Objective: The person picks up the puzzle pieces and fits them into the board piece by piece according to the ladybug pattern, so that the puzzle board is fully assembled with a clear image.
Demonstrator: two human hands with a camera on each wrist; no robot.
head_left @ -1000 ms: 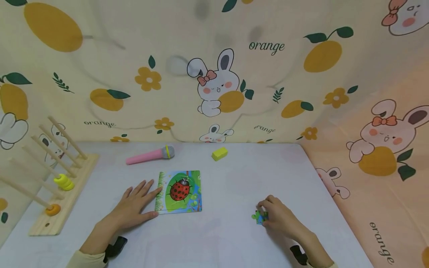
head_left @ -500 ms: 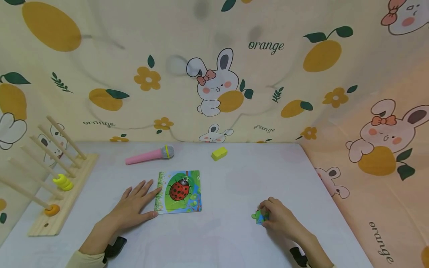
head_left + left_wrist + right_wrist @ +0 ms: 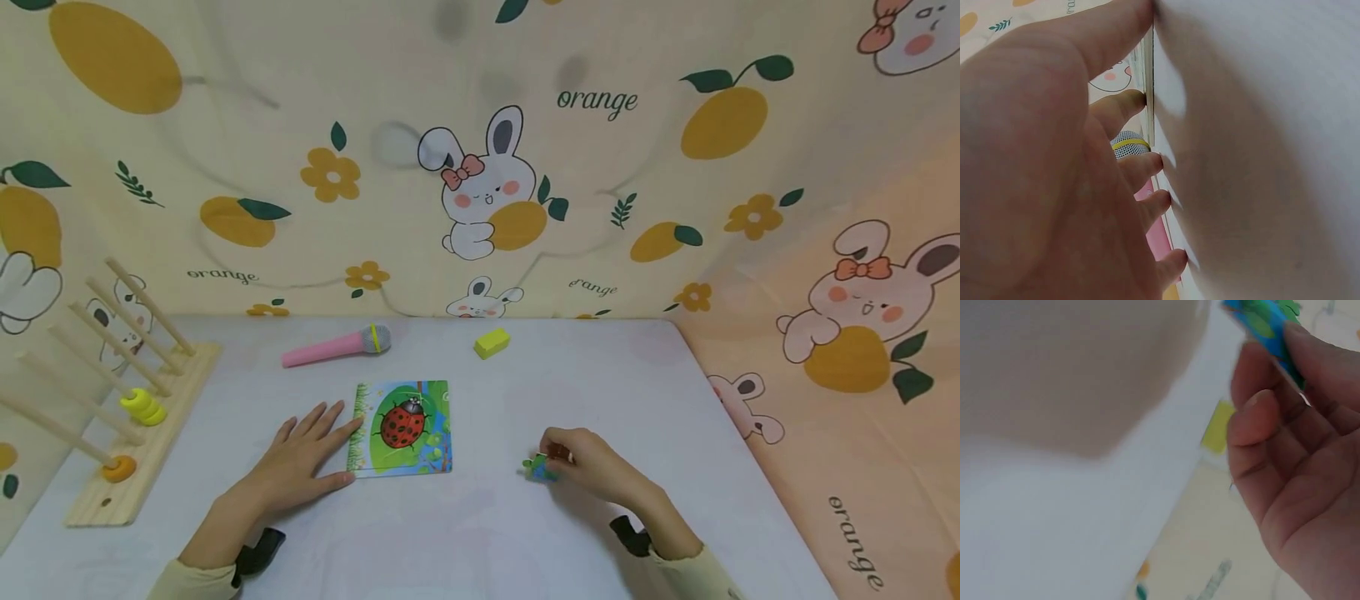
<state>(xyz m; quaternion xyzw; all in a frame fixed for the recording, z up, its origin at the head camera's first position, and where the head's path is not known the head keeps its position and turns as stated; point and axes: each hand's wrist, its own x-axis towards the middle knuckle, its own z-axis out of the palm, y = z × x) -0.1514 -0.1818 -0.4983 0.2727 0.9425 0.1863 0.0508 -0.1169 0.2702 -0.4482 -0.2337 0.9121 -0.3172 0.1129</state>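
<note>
A ladybug jigsaw puzzle (image 3: 402,427) lies flat on the white table, with blue and green foliage at its lower right. My left hand (image 3: 303,462) rests spread at its left edge, thumb and index fingertip touching the border; the left wrist view shows its fingers extended against the tabletop. To the right of the puzzle, my right hand (image 3: 592,462) pinches a blue and green puzzle piece (image 3: 538,467) between thumb and fingers. In the right wrist view the puzzle piece (image 3: 1266,331) is held off the table, its far end cut by the frame edge.
A pink toy microphone (image 3: 336,347) lies behind the puzzle. Right of it sits a yellow block (image 3: 492,343). On the left stands a wooden peg rack (image 3: 161,450) with yellow rings (image 3: 142,407) and an orange ring (image 3: 117,469). A patterned cloth (image 3: 375,167) hangs behind the table.
My right hand has lifted the puzzle piece and carried it left, toward the puzzle. My left hand and the puzzle have stayed in place.
</note>
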